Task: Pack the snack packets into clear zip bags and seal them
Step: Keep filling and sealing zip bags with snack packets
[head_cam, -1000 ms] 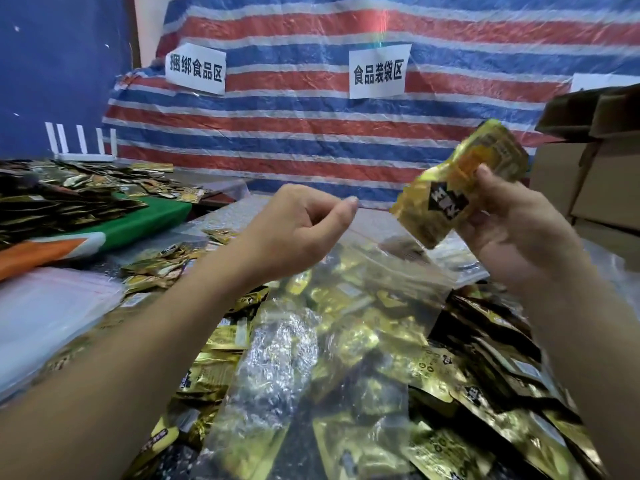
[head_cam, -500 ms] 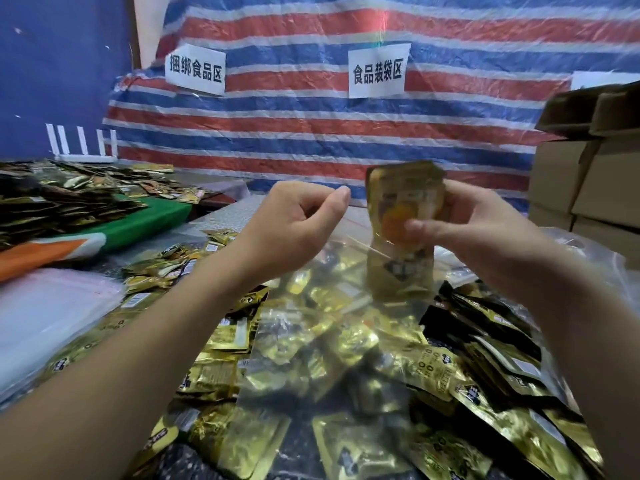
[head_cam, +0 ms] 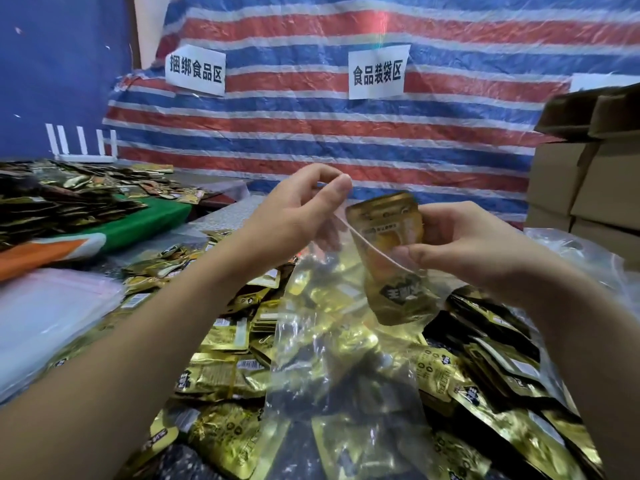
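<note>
Both forearms reach forward at chest height above the counter. The left hand pinches the rim of the clear zip bag between thumb and curled fingers, lifting its mouth. The right hand grips a gold snack packet, standing upright, long axis near vertical, lower half already inside the bag. Loose gold packets lie heaped beneath.
</note>
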`<state>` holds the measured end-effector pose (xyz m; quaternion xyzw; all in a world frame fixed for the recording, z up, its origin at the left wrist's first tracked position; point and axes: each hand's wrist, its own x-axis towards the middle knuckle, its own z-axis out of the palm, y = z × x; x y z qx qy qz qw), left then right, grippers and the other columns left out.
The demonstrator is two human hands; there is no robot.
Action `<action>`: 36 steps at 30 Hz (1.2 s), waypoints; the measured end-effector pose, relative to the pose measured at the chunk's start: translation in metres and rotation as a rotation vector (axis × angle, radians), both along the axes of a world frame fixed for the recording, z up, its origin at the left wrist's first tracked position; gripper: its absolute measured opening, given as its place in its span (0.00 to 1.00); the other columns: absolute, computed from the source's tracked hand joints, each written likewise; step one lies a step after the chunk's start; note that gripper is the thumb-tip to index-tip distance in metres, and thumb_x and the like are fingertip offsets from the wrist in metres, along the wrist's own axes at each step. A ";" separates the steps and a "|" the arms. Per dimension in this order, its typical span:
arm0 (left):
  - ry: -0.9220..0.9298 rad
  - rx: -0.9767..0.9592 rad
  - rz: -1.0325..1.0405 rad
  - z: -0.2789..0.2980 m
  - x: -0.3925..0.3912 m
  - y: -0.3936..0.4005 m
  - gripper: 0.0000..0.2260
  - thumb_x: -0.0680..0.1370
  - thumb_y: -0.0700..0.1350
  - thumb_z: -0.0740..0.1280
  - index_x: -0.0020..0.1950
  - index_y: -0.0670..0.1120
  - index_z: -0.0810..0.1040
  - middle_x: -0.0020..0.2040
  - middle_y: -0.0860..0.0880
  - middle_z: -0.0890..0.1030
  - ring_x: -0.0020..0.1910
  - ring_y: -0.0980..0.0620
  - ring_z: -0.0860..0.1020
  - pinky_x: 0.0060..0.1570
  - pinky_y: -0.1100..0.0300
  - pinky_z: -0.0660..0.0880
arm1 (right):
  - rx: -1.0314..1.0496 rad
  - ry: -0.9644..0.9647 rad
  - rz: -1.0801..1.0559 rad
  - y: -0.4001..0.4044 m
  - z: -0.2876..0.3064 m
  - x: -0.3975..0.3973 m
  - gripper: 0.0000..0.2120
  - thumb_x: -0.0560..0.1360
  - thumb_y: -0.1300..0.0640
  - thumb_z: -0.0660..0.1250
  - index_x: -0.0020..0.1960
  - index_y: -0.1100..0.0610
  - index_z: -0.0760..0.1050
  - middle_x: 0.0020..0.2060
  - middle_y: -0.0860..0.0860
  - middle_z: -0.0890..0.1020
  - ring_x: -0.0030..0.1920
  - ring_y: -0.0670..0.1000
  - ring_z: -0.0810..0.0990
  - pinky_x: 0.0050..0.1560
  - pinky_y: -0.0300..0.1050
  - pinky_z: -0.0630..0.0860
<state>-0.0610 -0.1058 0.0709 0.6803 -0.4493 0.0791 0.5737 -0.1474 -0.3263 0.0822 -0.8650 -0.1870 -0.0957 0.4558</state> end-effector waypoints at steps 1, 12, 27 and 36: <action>0.048 0.028 -0.029 0.001 0.001 0.001 0.17 0.77 0.57 0.62 0.56 0.45 0.76 0.37 0.48 0.83 0.36 0.48 0.82 0.38 0.56 0.80 | 0.033 -0.009 -0.006 -0.001 0.000 0.000 0.15 0.67 0.57 0.73 0.54 0.55 0.83 0.48 0.53 0.87 0.50 0.52 0.86 0.52 0.43 0.81; 0.091 0.174 -0.011 -0.003 -0.003 -0.002 0.11 0.80 0.50 0.62 0.49 0.51 0.84 0.43 0.51 0.86 0.44 0.50 0.84 0.51 0.50 0.80 | -0.093 0.056 -0.071 0.004 0.002 -0.002 0.11 0.75 0.67 0.71 0.53 0.56 0.83 0.46 0.53 0.87 0.49 0.54 0.86 0.55 0.53 0.80; -0.060 0.258 0.037 -0.001 -0.019 -0.009 0.12 0.83 0.47 0.61 0.53 0.46 0.84 0.40 0.53 0.85 0.41 0.57 0.82 0.42 0.64 0.77 | -0.415 -0.240 -0.330 0.021 0.001 -0.008 0.14 0.71 0.46 0.74 0.29 0.46 0.78 0.23 0.42 0.76 0.23 0.40 0.70 0.23 0.31 0.64; 0.195 -0.009 -0.024 0.008 -0.023 -0.005 0.14 0.83 0.47 0.58 0.52 0.42 0.81 0.42 0.47 0.86 0.39 0.47 0.85 0.40 0.55 0.81 | -0.237 -0.493 -0.355 0.025 0.017 -0.019 0.27 0.82 0.38 0.54 0.40 0.53 0.82 0.33 0.46 0.84 0.35 0.49 0.83 0.43 0.58 0.80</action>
